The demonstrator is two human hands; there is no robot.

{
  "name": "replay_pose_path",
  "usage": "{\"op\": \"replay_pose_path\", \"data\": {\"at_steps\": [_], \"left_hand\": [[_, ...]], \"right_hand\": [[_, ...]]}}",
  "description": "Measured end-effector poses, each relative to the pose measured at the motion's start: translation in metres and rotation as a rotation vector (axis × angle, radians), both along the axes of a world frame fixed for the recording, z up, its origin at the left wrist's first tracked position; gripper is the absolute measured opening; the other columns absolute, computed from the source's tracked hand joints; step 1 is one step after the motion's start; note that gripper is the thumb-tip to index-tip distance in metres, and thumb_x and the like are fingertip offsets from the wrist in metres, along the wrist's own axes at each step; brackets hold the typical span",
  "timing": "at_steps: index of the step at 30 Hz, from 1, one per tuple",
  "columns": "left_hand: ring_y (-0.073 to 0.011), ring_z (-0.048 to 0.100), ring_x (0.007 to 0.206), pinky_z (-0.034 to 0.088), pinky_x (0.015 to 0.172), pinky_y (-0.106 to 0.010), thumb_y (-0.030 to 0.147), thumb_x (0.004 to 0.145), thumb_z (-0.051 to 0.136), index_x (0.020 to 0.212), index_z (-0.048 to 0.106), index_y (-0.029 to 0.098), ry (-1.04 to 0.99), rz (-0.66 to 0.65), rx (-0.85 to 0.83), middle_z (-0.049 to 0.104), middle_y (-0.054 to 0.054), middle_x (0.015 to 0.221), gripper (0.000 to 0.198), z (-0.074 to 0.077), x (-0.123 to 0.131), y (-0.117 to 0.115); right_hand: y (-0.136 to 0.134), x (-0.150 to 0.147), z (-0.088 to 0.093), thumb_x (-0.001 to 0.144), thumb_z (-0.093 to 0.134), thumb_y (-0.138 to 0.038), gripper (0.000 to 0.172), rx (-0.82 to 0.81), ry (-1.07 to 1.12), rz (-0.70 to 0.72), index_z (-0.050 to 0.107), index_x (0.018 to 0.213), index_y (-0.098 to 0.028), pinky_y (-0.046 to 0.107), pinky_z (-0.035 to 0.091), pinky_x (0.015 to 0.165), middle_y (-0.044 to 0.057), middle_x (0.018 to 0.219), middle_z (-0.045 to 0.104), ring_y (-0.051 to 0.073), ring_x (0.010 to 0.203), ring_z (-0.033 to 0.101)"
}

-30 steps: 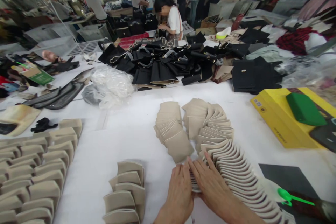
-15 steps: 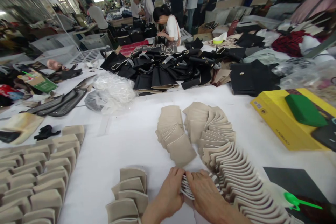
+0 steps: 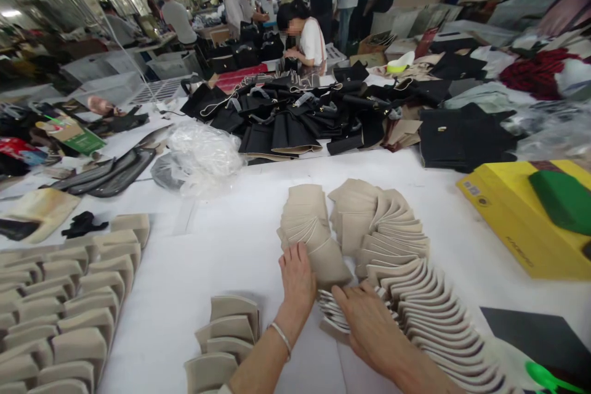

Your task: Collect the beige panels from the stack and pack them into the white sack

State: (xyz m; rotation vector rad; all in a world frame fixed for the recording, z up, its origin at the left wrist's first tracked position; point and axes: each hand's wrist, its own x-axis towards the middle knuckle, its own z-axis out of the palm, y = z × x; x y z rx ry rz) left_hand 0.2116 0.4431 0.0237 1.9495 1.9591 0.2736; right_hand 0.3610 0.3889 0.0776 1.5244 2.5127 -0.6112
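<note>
Over on the left, rows of beige pieces (image 3: 76,351) overlap down the near left corner of the worktop (image 3: 161,283), a black scrap (image 3: 84,225) just beyond them. Farther back toward the left edge lie curved dark pieces (image 3: 111,178), and right of those, a crumpled clear plastic bag (image 3: 207,157). Along to a short beige stack (image 3: 231,320), set toward the near edge, partly behind the left forearm.

And here's the left hand (image 3: 298,277), a pale band (image 3: 282,340) at its wrist, fingers side by side and bent onto the left fan of beige pieces (image 3: 318,228), mid-worktop; whether they pinch a piece, I cannot tell. Behind, toward the far edge, black bag parts (image 3: 295,120) heap up, with a person in a white top (image 3: 314,40) bent over beyond.

Just nearer than that fan, a tilted beige bundle (image 3: 332,311), layered edges showing, and the right hand (image 3: 364,317) has its fingers clamped on it! Right beside, another beige fan (image 3: 392,221) runs into a long curved row (image 3: 447,326) sweeping to the near right corner. Out by the right edge: a yellow box (image 3: 503,225) with a green case (image 3: 563,200) on top, and nearer, a dark sheet (image 3: 530,335) with something bright green (image 3: 547,375) beside it.
</note>
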Motion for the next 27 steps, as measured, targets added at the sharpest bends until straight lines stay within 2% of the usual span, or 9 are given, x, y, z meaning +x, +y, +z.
{"op": "replay_pose_path", "data": {"at_steps": [4,7,9,12,15,17,19,24,27], "left_hand": [[-0.0306,0.048,0.108,0.037,0.093,-0.046,0.008,0.074,0.064,0.110,0.052,0.013,-0.011,-0.020,-0.023,0.056,-0.011,0.111,0.039,-0.004,-0.004,-0.002],[-0.0265,0.050,0.104,0.040,0.089,-0.040,0.007,0.073,0.062,0.105,0.055,0.018,-0.054,-0.092,-0.029,0.057,-0.007,0.106,0.034,0.001,-0.009,-0.002],[-0.0278,0.047,0.113,0.039,0.094,-0.041,0.007,0.072,0.062,0.103,0.057,0.019,-0.066,-0.103,-0.012,0.053,-0.008,0.119,0.034,0.005,-0.010,-0.001],[-0.0313,0.032,0.132,0.031,0.106,-0.043,0.005,0.070,0.061,0.103,0.058,0.018,-0.071,-0.090,0.014,0.035,-0.012,0.143,0.036,0.007,-0.011,0.001],[-0.0312,0.020,0.140,0.023,0.114,-0.043,0.004,0.069,0.061,0.103,0.058,0.016,-0.079,-0.101,0.013,0.024,-0.012,0.152,0.036,0.004,-0.013,0.005],[-0.0316,0.017,0.142,0.019,0.116,-0.043,0.005,0.068,0.062,0.102,0.059,0.015,-0.080,-0.108,0.005,0.023,-0.012,0.153,0.036,0.003,-0.014,0.008],[-0.0321,0.021,0.140,0.018,0.116,-0.045,0.006,0.069,0.063,0.103,0.059,0.015,-0.080,-0.107,-0.008,0.031,-0.013,0.148,0.035,0.004,-0.014,0.009],[-0.0300,0.043,0.123,0.032,0.109,-0.042,0.005,0.071,0.060,0.123,0.052,0.009,-0.088,-0.076,-0.082,0.044,-0.017,0.135,0.052,0.008,-0.010,0.010],[-0.0274,0.046,0.120,0.038,0.106,-0.036,0.007,0.073,0.063,0.145,0.028,0.006,-0.100,-0.078,-0.136,0.046,-0.017,0.134,0.080,0.007,-0.010,0.019]], "right_hand": [[0.011,0.000,-0.008,0.061,0.050,-0.001,0.054,0.022,0.039,0.011,0.057,0.113,-0.017,0.044,0.031,0.095,0.008,0.100,0.062,0.027,0.097,0.056],[0.007,0.003,-0.014,0.062,0.053,-0.003,0.058,0.038,0.066,0.013,0.056,0.118,-0.017,0.044,0.027,0.100,0.008,0.108,0.062,0.027,0.103,0.053],[0.002,0.005,-0.017,0.063,0.055,-0.005,0.060,0.050,0.085,0.009,0.055,0.122,-0.016,0.045,0.023,0.103,0.009,0.113,0.061,0.027,0.107,0.052],[-0.003,0.007,-0.019,0.061,0.056,-0.006,0.061,0.061,0.113,0.002,0.056,0.121,-0.016,0.044,0.024,0.101,0.008,0.110,0.062,0.027,0.103,0.053],[-0.003,0.007,-0.023,0.062,0.057,-0.006,0.055,0.068,0.131,-0.009,0.057,0.116,-0.018,0.043,0.026,0.098,0.006,0.107,0.063,0.026,0.099,0.054],[-0.002,0.007,-0.026,0.066,0.060,-0.009,0.049,0.070,0.134,-0.017,0.058,0.114,-0.018,0.044,0.028,0.095,0.006,0.106,0.063,0.026,0.097,0.055],[-0.001,0.006,-0.028,0.068,0.062,-0.012,0.045,0.066,0.134,-0.021,0.059,0.112,-0.019,0.043,0.029,0.092,0.006,0.104,0.064,0.026,0.095,0.055],[0.000,0.003,-0.028,0.059,0.063,-0.008,0.049,0.047,0.123,-0.033,0.061,0.107,-0.019,0.042,0.030,0.088,0.006,0.099,0.065,0.026,0.091,0.056],[-0.002,0.003,-0.029,0.061,0.066,-0.010,0.052,0.107,0.101,-0.021,0.060,0.111,-0.021,0.040,0.030,0.089,0.006,0.103,0.066,0.025,0.094,0.057]]}}
